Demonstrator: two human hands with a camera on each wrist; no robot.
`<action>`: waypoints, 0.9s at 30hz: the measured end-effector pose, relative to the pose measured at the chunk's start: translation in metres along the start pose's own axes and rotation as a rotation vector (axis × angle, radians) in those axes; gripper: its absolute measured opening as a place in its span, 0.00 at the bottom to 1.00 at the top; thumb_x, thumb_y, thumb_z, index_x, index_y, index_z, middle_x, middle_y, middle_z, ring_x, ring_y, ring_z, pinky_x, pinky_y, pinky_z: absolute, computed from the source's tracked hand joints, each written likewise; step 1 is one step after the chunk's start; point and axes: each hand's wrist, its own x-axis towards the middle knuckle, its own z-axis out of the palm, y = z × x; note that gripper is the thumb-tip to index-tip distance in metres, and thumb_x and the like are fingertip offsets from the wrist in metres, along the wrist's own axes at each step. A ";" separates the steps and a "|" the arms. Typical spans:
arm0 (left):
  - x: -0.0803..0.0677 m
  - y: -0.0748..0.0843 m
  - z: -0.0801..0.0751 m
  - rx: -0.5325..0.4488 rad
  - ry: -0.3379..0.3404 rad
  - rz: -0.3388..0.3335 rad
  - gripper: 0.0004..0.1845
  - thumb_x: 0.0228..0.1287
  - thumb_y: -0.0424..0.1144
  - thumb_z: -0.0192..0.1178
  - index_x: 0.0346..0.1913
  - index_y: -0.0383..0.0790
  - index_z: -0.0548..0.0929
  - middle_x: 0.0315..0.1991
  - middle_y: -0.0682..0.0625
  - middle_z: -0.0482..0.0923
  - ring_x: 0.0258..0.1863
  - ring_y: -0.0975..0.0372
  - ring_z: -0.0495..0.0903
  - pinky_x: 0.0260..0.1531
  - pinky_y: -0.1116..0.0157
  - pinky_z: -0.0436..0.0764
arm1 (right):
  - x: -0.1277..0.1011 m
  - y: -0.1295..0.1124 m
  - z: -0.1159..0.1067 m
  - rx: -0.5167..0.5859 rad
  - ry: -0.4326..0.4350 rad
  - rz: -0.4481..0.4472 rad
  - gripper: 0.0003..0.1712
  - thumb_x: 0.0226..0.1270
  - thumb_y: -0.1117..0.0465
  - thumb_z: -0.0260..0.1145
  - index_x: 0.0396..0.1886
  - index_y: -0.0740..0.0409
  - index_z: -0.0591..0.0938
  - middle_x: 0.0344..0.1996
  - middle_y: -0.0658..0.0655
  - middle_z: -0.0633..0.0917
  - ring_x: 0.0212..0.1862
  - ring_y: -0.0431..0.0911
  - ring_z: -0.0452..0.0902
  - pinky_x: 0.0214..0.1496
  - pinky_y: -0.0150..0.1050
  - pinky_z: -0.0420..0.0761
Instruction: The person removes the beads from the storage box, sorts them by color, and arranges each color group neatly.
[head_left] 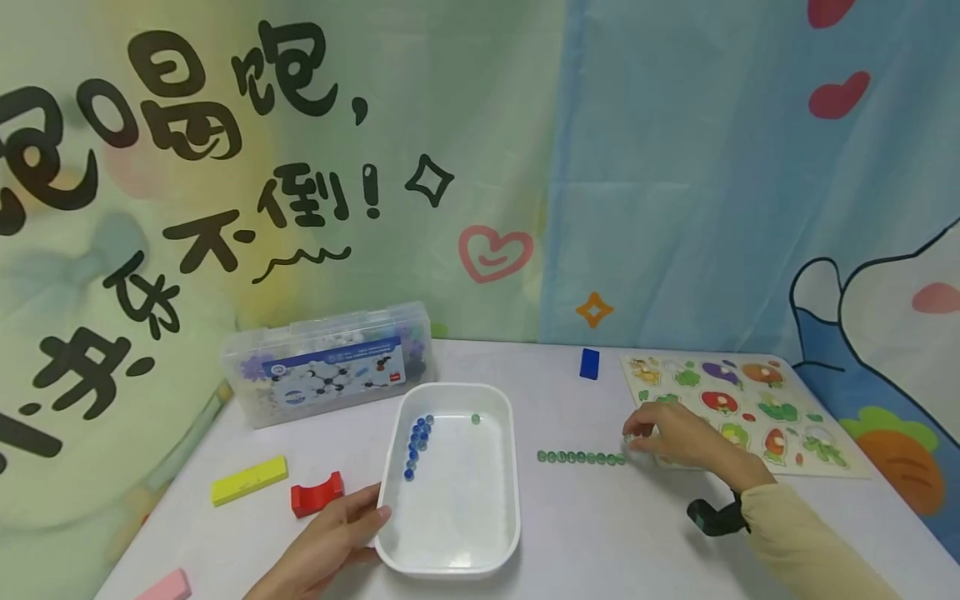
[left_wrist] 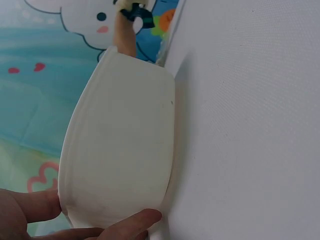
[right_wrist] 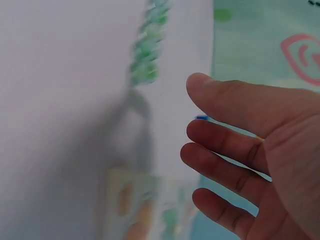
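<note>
On the white counter (head_left: 600, 533): a clear plastic storage box (head_left: 330, 362) with a printed label at the back left, a yellow block (head_left: 249, 480), a red arched block (head_left: 317, 493) and a pink block (head_left: 167, 586) along the left, a small blue block (head_left: 589, 363) at the back, a wooden vegetable puzzle board (head_left: 750, 408) at the right. Behind all, a printed fabric backdrop with hearts and black characters.

Nothing between the white tray (head_left: 450, 558) and the row of green marbles (head_left: 581, 457); bare counter only. Puzzle board just beyond the right hand (head_left: 675, 437), partly covered by it.

Row of green marbles: long axis left to right across the counter, beads touching in a straight line, right end at the fingertips of the right hand. Small, round, glassy. In the right wrist view, blurred green beads (right_wrist: 146, 50) beyond relaxed, spread fingers (right_wrist: 225, 140); in the head view the fingertips close together at a last marble (head_left: 627, 437); cannot tell if pinched.

White tray: smooth plastic, rounded rectangle, long axis running away from the person. Inside, a curved string of blue marbles (head_left: 417, 443) by the left wall and one green marble (head_left: 475, 418) near the far end.

Left hand (head_left: 330, 542) grasping the tray's near left corner, thumb (left_wrist: 132, 222) on the rim.
</note>
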 end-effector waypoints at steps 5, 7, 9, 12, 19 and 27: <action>0.000 0.000 0.000 0.003 0.015 -0.004 0.42 0.65 0.50 0.61 0.74 0.32 0.56 0.71 0.33 0.61 0.52 0.56 0.80 0.51 0.53 0.83 | -0.007 0.014 0.016 0.000 0.002 0.032 0.06 0.57 0.60 0.72 0.35 0.53 0.87 0.33 0.45 0.84 0.34 0.36 0.75 0.36 0.31 0.79; 0.000 0.000 0.001 0.002 0.016 -0.004 0.42 0.65 0.50 0.61 0.74 0.32 0.56 0.71 0.33 0.61 0.52 0.56 0.80 0.51 0.53 0.83 | -0.008 0.016 0.020 -0.014 0.007 0.028 0.07 0.56 0.59 0.73 0.34 0.51 0.86 0.32 0.44 0.83 0.34 0.35 0.75 0.36 0.32 0.80; 0.000 0.000 0.001 0.003 0.016 -0.005 0.42 0.65 0.50 0.61 0.74 0.32 0.56 0.71 0.33 0.61 0.52 0.56 0.80 0.51 0.53 0.83 | -0.009 0.016 0.023 -0.025 0.018 0.025 0.07 0.55 0.58 0.74 0.34 0.50 0.87 0.32 0.43 0.83 0.34 0.35 0.76 0.37 0.32 0.80; 0.000 0.000 0.001 0.004 0.017 -0.005 0.42 0.65 0.50 0.61 0.74 0.31 0.56 0.71 0.33 0.61 0.53 0.56 0.80 0.51 0.53 0.83 | -0.009 0.014 0.025 -0.033 0.030 -0.002 0.07 0.55 0.58 0.74 0.34 0.51 0.87 0.32 0.43 0.82 0.35 0.36 0.77 0.37 0.34 0.81; 0.000 0.000 0.001 0.000 0.022 -0.012 0.43 0.65 0.51 0.61 0.74 0.32 0.56 0.71 0.33 0.61 0.53 0.55 0.80 0.51 0.53 0.83 | -0.011 0.012 0.026 -0.051 0.026 0.013 0.06 0.55 0.58 0.74 0.34 0.48 0.87 0.34 0.43 0.81 0.36 0.36 0.75 0.39 0.35 0.81; 0.000 0.000 0.001 -0.002 0.026 -0.015 0.42 0.65 0.51 0.61 0.74 0.32 0.56 0.71 0.33 0.61 0.53 0.56 0.80 0.51 0.53 0.83 | -0.011 0.012 0.027 -0.056 0.035 -0.019 0.07 0.54 0.57 0.74 0.34 0.47 0.87 0.33 0.43 0.81 0.35 0.36 0.74 0.37 0.33 0.79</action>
